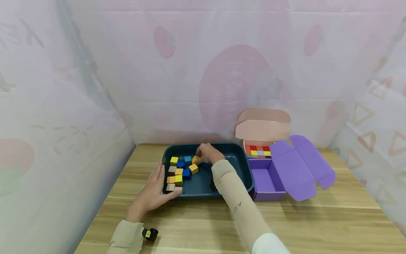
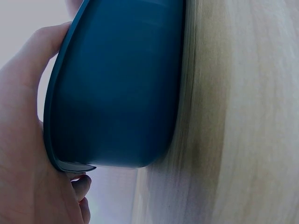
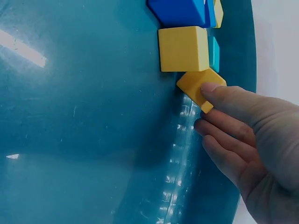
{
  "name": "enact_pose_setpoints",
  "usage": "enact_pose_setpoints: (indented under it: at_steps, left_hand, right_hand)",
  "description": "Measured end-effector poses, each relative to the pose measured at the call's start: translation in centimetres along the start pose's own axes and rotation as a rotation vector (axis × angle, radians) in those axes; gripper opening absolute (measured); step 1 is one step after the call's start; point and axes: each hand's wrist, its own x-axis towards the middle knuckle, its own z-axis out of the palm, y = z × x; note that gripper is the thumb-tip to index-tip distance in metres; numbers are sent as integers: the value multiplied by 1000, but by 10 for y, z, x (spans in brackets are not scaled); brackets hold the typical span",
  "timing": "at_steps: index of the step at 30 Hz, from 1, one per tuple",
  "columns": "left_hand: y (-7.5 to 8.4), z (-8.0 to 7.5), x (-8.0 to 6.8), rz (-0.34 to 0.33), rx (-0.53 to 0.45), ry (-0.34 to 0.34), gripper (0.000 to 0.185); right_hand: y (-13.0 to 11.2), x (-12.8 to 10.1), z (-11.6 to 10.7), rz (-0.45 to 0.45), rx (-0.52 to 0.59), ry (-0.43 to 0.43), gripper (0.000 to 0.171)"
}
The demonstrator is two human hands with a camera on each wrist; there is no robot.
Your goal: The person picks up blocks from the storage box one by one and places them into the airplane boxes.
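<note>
In the head view, my right hand (image 1: 209, 153) reaches into the dark teal tray (image 1: 203, 192) near its back wall. Thumb and fingers pinch an orange-yellow cube (image 3: 194, 86), which sits tilted against another yellow cube (image 3: 182, 49) in the right wrist view. My left hand (image 1: 155, 188) lies along the tray's front left corner, fingers fairly straight on the left rim and thumb stretched over the front rim. Between the hands, several loose cubes fill the tray's left part, among them a dark blue cube (image 1: 186, 173), a light blue cube (image 1: 188, 160) and a pale wooden cube (image 1: 170, 187).
Right of the tray stands an open purple box (image 1: 269, 195), its lid (image 1: 293, 169) folded out to the right. Behind it, an open pink box (image 1: 262, 130) contains rows of coloured cubes (image 1: 260, 153). The wooden table (image 1: 190, 225) meets a printed cloth backdrop (image 1: 177, 88).
</note>
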Motion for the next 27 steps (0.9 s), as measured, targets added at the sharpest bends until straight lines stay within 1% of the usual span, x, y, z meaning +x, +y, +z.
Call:
enact_pose_setpoints:
  at_steps: [6,10,16,20,27]
  left_hand:
    - [1,-1,0,-2,-2,-2,129]
    - [2,-2,0,-5,-7,0,128]
    - [0,-4,1,-10,2,0,128]
    - [-1,-5,2,0,0,3,128]
    - [-1,-8,1,7,-2,-8,129]
  right_hand:
    - [2,2,2,-10,-17,15,27]
    - [5,-2,-4,-34,-42,40,24]
    - [14,-12,-23,-70,-57,55,23]
    - [24,-21,-40,-108,-58,78,22]
    - [45,-46,-70,-168,-48,90,23]
